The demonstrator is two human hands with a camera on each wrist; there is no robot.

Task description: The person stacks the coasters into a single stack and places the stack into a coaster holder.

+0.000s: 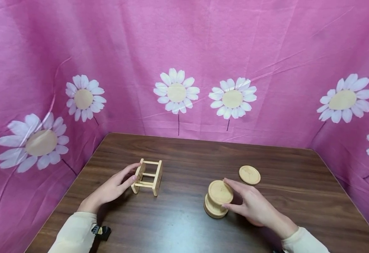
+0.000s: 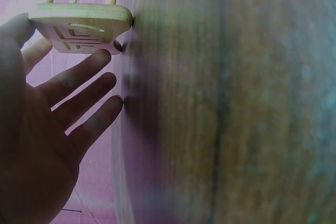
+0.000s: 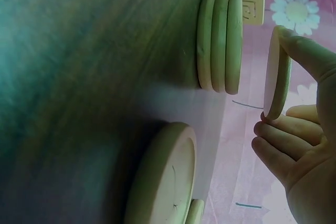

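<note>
A round wooden coaster [image 3: 277, 74] is pinched between the thumb and fingers of my right hand [image 1: 256, 205]. It hovers just above a stack of three matching coasters [image 3: 219, 45], with a gap showing in the right wrist view. My left hand [image 1: 111, 189] touches the left side panel of a small wooden coaster holder [image 1: 148, 176], its fingers mostly straight. This holder has two cut-out panels joined by thin rods, and it stands on the table with no coaster in it. In the left wrist view, the other fingers [image 2: 84, 100] extend beside the panel.
Another coaster [image 1: 249, 175] lies flat behind my right hand. One more coaster [image 3: 167, 179] shows close up in the right wrist view, hidden under the hand from above. The brown wood-grain table [image 1: 184, 151] meets a pink flowered cloth [image 1: 203, 42] on three sides.
</note>
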